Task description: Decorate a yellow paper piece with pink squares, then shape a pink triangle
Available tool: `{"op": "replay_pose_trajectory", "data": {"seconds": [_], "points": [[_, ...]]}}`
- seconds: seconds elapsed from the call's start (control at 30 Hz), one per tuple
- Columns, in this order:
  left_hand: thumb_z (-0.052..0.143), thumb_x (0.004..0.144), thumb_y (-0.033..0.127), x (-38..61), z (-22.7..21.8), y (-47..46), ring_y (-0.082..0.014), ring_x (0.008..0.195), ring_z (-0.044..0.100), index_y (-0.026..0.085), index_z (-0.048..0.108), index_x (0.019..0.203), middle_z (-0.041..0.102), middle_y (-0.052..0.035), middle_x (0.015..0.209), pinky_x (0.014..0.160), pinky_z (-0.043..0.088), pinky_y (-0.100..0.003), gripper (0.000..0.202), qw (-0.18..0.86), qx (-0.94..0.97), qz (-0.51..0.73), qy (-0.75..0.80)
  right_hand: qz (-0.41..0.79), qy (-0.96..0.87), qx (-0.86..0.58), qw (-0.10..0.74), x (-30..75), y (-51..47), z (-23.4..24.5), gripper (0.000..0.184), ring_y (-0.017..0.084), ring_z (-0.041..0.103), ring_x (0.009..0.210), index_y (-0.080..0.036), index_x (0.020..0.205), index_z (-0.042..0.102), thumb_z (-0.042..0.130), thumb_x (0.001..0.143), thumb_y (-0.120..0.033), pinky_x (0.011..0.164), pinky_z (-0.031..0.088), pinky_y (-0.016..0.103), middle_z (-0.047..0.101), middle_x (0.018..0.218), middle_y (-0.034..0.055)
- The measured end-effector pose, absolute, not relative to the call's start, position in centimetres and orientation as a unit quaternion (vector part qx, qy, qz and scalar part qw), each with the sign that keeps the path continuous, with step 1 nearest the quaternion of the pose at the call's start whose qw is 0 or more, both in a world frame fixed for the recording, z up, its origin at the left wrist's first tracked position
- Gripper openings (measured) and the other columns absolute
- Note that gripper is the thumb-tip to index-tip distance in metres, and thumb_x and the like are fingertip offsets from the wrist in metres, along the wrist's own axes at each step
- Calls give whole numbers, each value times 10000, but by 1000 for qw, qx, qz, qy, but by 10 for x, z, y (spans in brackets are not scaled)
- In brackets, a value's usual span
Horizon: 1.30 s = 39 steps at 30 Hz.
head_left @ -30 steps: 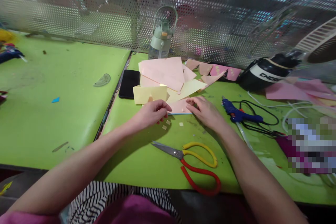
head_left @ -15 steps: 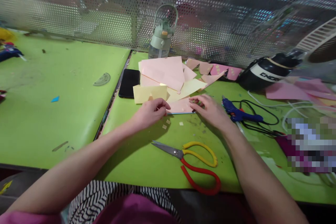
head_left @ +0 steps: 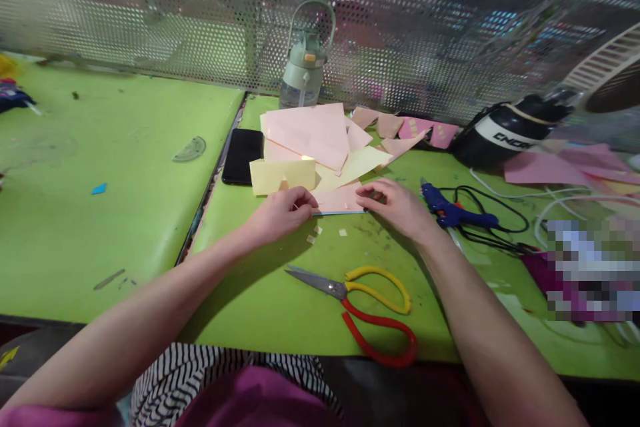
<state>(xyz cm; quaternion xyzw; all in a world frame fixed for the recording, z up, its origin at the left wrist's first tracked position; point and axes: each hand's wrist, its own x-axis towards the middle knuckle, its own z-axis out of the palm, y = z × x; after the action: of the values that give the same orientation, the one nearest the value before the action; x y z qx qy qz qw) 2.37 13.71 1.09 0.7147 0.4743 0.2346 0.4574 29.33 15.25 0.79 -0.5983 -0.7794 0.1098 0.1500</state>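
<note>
Between my two hands lies a pink sheet of paper (head_left: 340, 199) with a thin blue line along its near edge. My left hand (head_left: 286, 212) is closed with thumb and fingers pinching the paper's left end. At the right end my right hand (head_left: 385, 203) grips the same paper, thumb and fingertips together. A folded pale yellow paper (head_left: 265, 177) stands just behind my left hand. Small cream paper bits (head_left: 311, 239) lie in front of the sheet. Nearer to me rest scissors (head_left: 340, 288) with one yellow and one red handle, blades apart.
Behind the hands are stacked pink sheets (head_left: 305, 130), a black phone (head_left: 243, 157) and a green water bottle (head_left: 303, 73). To the right lie a blue glue gun (head_left: 460, 215) with its cord and a black bottle (head_left: 510, 133). A protractor (head_left: 190, 149) lies at left.
The view has shifted slightly, so everything sits a little further left and up. Both hands keep their places on the pink paper.
</note>
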Motion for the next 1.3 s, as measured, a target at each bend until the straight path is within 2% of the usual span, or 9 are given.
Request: {"op": "replay_pose_trajectory", "data": {"seconds": [0.1, 0.2, 0.57, 0.83, 1.17, 1.3], "points": [[496, 854, 196, 23, 9, 139, -133, 663, 578, 177, 642, 907, 677, -22, 798, 605, 423, -237, 157, 459, 715, 228, 476, 89, -796, -581, 140, 294, 153, 7, 260, 246, 621, 897, -207, 968, 711, 556, 899, -404, 772, 479, 382, 697, 1002, 85], [496, 846, 188, 22, 5, 141, -127, 645, 589, 180, 641, 923, 686, -20, 817, 601, 437, -232, 165, 461, 718, 222, 472, 65, -814, -564, 123, 293, 154, 9, 239, 267, 608, 935, -221, 937, 714, 534, 912, -377, 835, 464, 419, 701, 987, 86], [509, 832, 184, 22, 4, 139, -137, 682, 608, 180, 647, 957, 697, -23, 838, 625, 444, -236, 186, 452, 729, 205, 472, -17, -823, -560, 88, 273, 153, 8, 310, 303, 547, 900, -183, 867, 642, 355, 950, -267, 834, 429, 450, 641, 900, 155], [510, 824, 170, 21, 6, 140, -144, 689, 614, 190, 647, 938, 689, -13, 809, 630, 432, -241, 180, 443, 732, 196, 479, 51, -828, -552, 87, 285, 151, 14, 56, 235, 574, 814, -230, 807, 548, 500, 833, -242, 738, 463, 373, 625, 860, 72], [505, 829, 165, 22, 6, 139, -145, 701, 619, 190, 639, 947, 689, -13, 823, 647, 445, -243, 180, 443, 733, 194, 479, 121, -819, -556, 76, 286, 139, 22, 155, 225, 591, 803, -215, 846, 585, 537, 863, -362, 704, 474, 359, 635, 882, 74], [502, 824, 157, 22, 6, 139, -145, 711, 626, 188, 640, 944, 696, -18, 843, 651, 456, -242, 186, 445, 731, 197, 478, 136, -819, -554, 60, 283, 135, 25, 165, 219, 600, 800, -222, 849, 603, 521, 882, -362, 707, 471, 353, 648, 880, 67]]}}
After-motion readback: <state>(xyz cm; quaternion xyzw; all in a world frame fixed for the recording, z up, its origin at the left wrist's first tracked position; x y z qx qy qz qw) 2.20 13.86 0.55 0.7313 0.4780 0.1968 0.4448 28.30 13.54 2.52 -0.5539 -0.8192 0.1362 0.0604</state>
